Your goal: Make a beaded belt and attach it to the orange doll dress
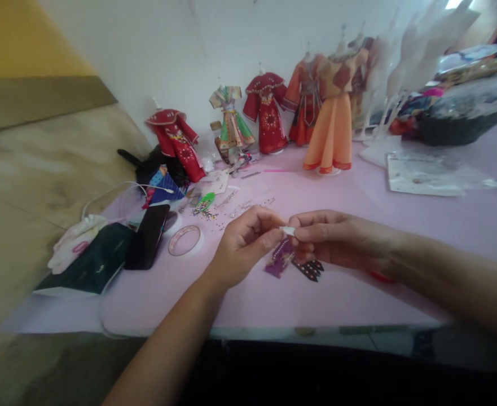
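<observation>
A small white piece [289, 230] is pinched between my two hands above the pink table [240, 304]. My left hand [248, 245] grips its left end between thumb and forefinger. On its right end, the thumb and fingers of my right hand [333, 237] are closed. Just below the hands lie a purple decorated cloth piece [279, 260] and a black strip piece with pale dots [309, 270], both partly hidden by my fingers. A red object [382, 277] shows in part under my right wrist.
Small dressed forms, including one in an orange skirt [328, 132], stand along the wall. Left are a tape roll [184, 241], a black phone [147, 237], a dark green box [91, 262] and scattered beads [206, 211]. A dark basket [463, 124] and a plastic packet [421, 175] lie right.
</observation>
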Demonstrator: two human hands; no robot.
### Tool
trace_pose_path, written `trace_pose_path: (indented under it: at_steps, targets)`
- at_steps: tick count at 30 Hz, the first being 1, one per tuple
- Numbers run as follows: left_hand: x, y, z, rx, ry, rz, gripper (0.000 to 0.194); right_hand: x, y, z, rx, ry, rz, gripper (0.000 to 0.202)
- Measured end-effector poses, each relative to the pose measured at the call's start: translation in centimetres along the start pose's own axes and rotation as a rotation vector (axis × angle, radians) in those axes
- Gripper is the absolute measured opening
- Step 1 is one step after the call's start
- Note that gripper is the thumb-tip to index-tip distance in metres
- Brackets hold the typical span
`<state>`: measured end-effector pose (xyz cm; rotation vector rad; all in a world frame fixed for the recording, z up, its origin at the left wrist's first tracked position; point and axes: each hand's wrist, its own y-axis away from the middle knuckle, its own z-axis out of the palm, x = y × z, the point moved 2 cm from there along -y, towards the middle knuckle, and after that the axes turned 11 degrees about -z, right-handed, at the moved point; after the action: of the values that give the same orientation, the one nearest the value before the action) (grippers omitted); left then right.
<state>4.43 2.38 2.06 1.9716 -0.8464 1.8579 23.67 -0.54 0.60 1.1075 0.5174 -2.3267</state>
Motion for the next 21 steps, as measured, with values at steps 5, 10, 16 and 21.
trace_pose_path:
  at_steps: [5,10,16,21]
  targets:
    - [-1.0,-0.5,-0.8,-0.009,-0.037,-0.172,0.022,-1.8,0.1,-0.6,0.133,0.212,-0.119,0.016]
    - [-1.3,-0.7,0.5,0.103,-0.495,-0.341,0.015,-3.4,0.2,-1.5,0.239,0.334,-0.283,0.018]
    - [-0.9,-1.2,2.0,0.086,-0.747,-0.445,0.009,-3.9,0.6,-1.0,0.208,0.413,-0.350,0.018]
    - [-0.3,-3.5,2.3,0.006,-0.957,-0.464,0.006,-3.9,0.7,-0.6,0.154,0.444,-0.356,0.020]
